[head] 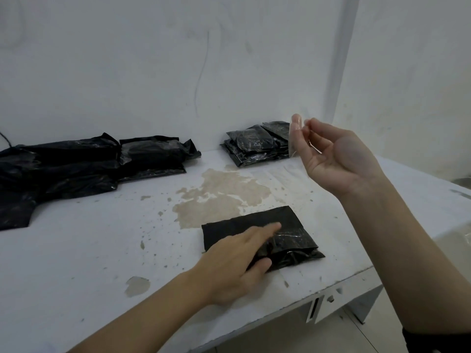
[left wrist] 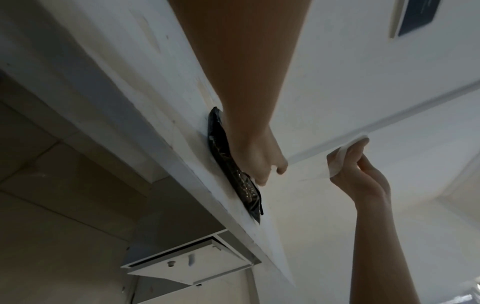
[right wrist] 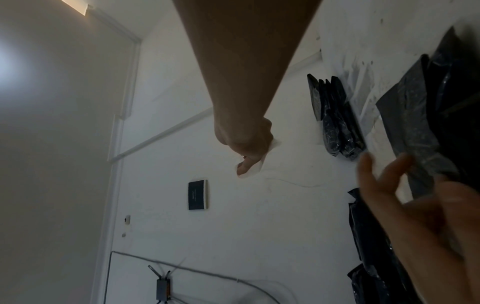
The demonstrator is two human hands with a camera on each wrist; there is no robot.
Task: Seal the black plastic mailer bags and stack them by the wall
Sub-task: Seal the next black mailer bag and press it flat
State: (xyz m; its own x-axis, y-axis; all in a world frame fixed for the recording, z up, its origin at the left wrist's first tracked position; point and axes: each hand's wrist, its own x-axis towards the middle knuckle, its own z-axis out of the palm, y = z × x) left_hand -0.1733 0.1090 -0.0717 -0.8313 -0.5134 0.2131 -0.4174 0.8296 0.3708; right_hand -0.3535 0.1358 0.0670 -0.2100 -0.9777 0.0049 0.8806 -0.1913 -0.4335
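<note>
A black mailer bag [head: 293,225] lies flat near the table's front edge, its flap end toward the wall. My left hand [head: 237,253] rests on it with the index finger stretched across the top and the thumb at its near edge. My right hand [head: 328,154] is raised above the table, palm up. It pinches a thin clear liner strip [head: 293,141] between thumb and fingertips. The left wrist view shows the left hand [left wrist: 257,156] pressing the bag [left wrist: 249,191], with the strip [left wrist: 340,156] held off to the side. The strip [right wrist: 262,162] also shows in the right wrist view.
A stack of sealed black bags [head: 257,145] sits against the wall at the back right. A loose pile of black bags [head: 76,169] covers the back left. The white table [head: 102,250] has worn brown patches. Its right edge drops off close to the stack.
</note>
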